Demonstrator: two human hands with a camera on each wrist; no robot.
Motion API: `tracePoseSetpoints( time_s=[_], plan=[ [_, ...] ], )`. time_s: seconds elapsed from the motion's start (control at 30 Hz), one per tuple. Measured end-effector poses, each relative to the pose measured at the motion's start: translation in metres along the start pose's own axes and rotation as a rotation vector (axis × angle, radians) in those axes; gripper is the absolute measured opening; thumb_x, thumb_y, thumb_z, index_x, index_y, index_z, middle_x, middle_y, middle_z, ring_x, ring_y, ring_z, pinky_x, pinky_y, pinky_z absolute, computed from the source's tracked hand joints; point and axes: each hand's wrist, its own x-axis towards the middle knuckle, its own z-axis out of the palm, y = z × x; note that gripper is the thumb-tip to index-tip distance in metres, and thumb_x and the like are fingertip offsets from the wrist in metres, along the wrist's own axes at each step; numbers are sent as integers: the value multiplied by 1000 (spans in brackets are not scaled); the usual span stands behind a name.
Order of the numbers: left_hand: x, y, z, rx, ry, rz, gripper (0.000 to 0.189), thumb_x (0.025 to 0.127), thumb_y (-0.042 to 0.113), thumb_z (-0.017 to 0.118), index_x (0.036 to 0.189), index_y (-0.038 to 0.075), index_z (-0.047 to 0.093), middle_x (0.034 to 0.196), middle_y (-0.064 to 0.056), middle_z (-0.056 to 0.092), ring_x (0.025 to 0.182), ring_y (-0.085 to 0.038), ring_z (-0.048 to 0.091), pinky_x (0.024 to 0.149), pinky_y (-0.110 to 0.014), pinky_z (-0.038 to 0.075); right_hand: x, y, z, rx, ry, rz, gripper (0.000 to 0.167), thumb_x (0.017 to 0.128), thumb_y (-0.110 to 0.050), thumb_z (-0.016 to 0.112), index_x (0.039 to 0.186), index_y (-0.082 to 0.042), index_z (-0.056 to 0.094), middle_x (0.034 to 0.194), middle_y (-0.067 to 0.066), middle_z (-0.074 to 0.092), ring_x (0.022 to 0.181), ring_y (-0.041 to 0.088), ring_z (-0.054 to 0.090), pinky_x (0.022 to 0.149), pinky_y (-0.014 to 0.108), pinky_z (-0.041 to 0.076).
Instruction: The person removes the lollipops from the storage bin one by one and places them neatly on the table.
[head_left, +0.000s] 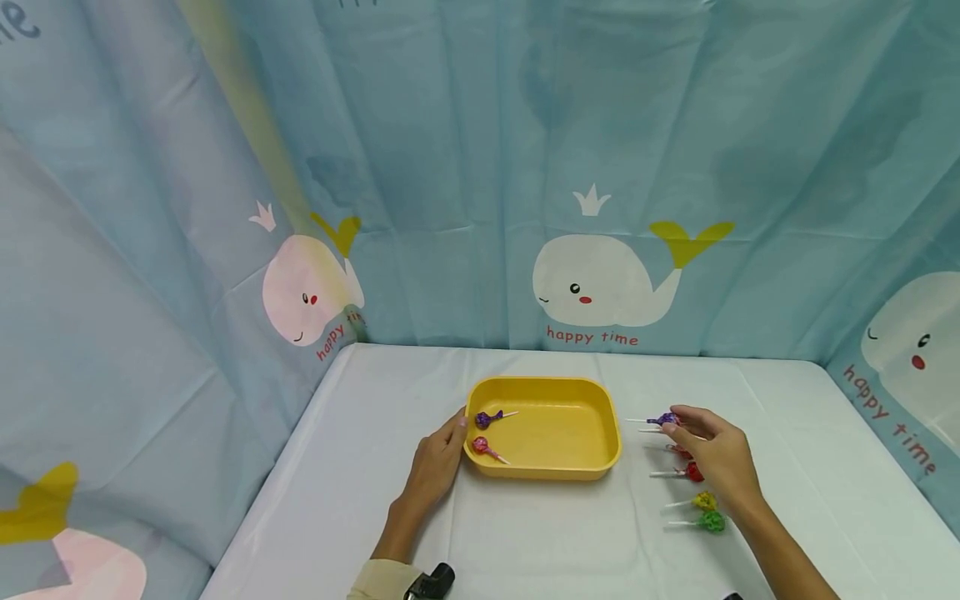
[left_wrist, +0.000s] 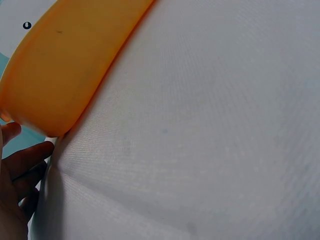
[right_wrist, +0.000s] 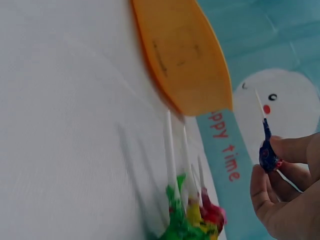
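My right hand (head_left: 716, 458) pinches a purple-wrapped lollipop (right_wrist: 268, 156) by its candy end, its white stick pointing left in the head view. Below that hand, several lollipops lie in a column: a red one (head_left: 694, 472), a yellow one (head_left: 705, 501) and a green one (head_left: 712, 522) show, others partly hidden by the fingers. A yellow tray (head_left: 547, 442) holds a purple lollipop (head_left: 483, 419) and a pinkish-red lollipop (head_left: 481, 446) at its left end. Against the tray's left outer side rests my left hand (head_left: 435, 465), fingers fairly straight in the left wrist view.
The tray and lollipops are on a table with a white cloth (head_left: 315, 508). Behind it hangs a blue curtain (head_left: 465, 167) printed with whales, which also runs along both sides. A dark band with a device (head_left: 431, 581) sits at the left wrist.
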Motion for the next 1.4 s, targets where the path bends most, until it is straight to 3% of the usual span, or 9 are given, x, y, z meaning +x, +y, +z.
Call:
tracePoseSetpoints(
  time_s=[0.17,0.33,0.47,0.8,1.03,1.2,1.33,1.4],
  plan=[
    [0,0,0,-1,-2,1,64,111,63,34,158,24,52,155,-2,57,145,-31,54,122,-53,42,-1,12,-13,-60,17,12,64,102,-53,68,148,-9,62,139,18,69,96,-11,60,78,3,47],
    [0,1,1,-7,-2,-5,62,112,61,35,158,24,52,156,-1,57,145,-30,54,122,-53,42,-2,25,-24,-60,58,7,58,104,-44,69,145,-4,63,131,22,72,88,-1,71,73,6,50],
    [0,1,1,-7,-6,-11,62,112,61,35,158,23,52,156,-1,56,146,-30,53,122,-52,41,-4,33,-32,-77,84,50,57,105,-42,68,146,-3,62,132,22,72,88,4,74,70,6,51],
    [1,2,1,-7,-7,-24,64,111,63,34,158,24,52,156,-2,56,146,-31,53,122,-53,41,-3,56,-53,-122,125,121,55,104,-38,69,144,0,63,130,22,73,79,-11,65,66,9,48],
    [0,1,2,1,-9,-30,64,111,63,34,159,24,52,156,-2,56,146,-32,53,122,-54,41,0,72,-62,-115,129,155,53,105,-33,69,144,3,62,125,20,75,77,-6,66,63,18,57],
    [0,2,1,-5,-7,-42,66,111,64,35,159,22,52,156,-3,56,146,-32,52,123,-54,40,2,79,-65,-106,135,176,53,104,-28,72,143,5,62,118,18,77,75,-5,66,63,20,57],
    [0,2,1,-6,-9,-46,65,111,63,35,159,22,52,156,-3,56,147,-32,52,123,-55,40,3,84,-69,-122,127,194,56,102,-31,74,144,4,62,124,22,74,77,-9,63,63,19,54],
    [0,2,1,-8,-11,-44,66,111,63,35,159,22,51,157,-3,56,147,-33,52,123,-55,40,5,86,-69,-137,123,223,57,103,-33,72,146,3,61,135,26,69,87,0,66,66,20,53]
  ],
)
